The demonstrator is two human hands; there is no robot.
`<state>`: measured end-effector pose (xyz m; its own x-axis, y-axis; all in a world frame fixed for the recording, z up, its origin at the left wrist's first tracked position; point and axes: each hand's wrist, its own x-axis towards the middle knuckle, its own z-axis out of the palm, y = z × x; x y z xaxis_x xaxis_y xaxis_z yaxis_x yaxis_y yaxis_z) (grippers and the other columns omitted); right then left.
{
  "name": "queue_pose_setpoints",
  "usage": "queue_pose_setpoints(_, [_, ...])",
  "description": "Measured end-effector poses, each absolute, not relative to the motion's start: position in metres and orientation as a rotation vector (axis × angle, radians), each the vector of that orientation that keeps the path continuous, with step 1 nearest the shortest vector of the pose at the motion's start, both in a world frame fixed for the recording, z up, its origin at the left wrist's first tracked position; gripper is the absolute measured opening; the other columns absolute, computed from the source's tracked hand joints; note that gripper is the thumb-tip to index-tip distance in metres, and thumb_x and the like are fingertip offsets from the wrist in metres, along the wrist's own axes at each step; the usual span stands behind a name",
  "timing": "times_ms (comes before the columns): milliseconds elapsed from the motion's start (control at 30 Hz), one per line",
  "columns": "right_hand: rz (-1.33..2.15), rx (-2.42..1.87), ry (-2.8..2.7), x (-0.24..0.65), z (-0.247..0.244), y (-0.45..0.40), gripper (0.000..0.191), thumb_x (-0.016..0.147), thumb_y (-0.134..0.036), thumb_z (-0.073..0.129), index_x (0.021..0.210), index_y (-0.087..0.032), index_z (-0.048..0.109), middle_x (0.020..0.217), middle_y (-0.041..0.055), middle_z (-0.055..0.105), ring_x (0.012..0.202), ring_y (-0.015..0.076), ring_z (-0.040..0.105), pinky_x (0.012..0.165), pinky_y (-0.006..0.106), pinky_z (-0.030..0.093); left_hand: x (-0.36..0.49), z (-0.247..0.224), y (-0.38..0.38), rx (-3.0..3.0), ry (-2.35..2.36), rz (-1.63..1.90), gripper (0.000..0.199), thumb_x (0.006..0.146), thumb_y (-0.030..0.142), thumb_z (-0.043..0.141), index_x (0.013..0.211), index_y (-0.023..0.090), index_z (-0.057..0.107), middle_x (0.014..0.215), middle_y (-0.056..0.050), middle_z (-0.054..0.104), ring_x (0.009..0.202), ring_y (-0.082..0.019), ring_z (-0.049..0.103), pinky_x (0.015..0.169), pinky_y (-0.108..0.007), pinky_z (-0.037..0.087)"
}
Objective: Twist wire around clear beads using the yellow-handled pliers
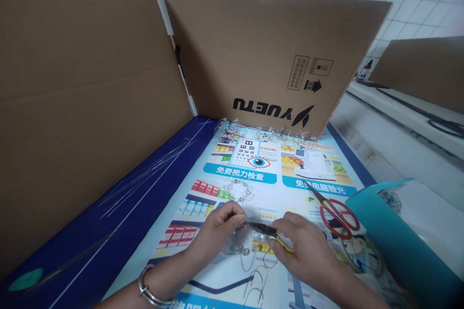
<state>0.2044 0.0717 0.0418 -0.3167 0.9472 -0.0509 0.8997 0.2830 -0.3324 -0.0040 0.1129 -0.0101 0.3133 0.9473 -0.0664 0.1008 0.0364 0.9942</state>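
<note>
My left hand, with a silver bangle on its wrist, pinches a thin strand of beaded wire between thumb and fingers. Loops of the strand with clear beads show beyond the fingers and hang below them. Closed around yellow handles, my right hand holds needle-nose pliers. The dark jaws point left and meet the strand at my left fingertips; exactly what they grip is too small to tell. Several bent wire pieces lie below on the printed sheet.
Red-handled scissors lie to the right, beside a teal box and a coil of wire. Beaded wire pieces line the far edge under a cardboard panel. Thin straight strands and a green round object lie left.
</note>
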Motion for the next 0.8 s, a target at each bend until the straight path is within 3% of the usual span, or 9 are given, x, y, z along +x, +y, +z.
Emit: queue_pose_setpoints(800, [0.469,-1.664,-2.393,0.2047,0.0411,0.0714,0.021,0.082,-0.034,0.048,0.099,-0.028,0.058,0.086,0.0023,0.054,0.081,0.0186,0.051,0.069,0.028,0.035,-0.0076,-0.0168,0.1162,1.319,0.891,0.894,0.009,0.079,0.024,0.057,0.074,0.016,0.056,0.070,0.002,0.051,0.063,-0.010,0.043,0.059,-0.023,0.033])
